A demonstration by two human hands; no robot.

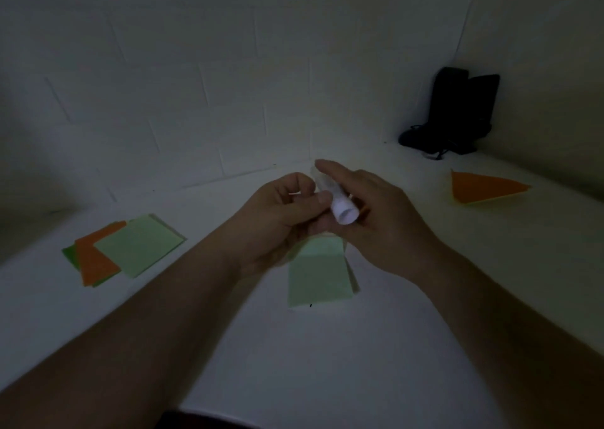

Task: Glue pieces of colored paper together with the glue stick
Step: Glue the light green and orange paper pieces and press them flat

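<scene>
A loose stack of green and orange paper lies at the left of the white table. The left hand curls its fingers round the glue stick, thumb on its side (the white end faces the camera). Right hand grips it too, forefinger extended, above a pale green sheet. An orange triangle lies far right

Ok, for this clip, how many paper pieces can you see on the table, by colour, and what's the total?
Pale green: 2, one in the left pile and one folded piece under the hands.
Orange: 2, one in the left pile and a triangle at the right.
Dark green: 1, an edge showing beneath the left pile.
Total: 5 visible; more may be hidden underneath.
</scene>
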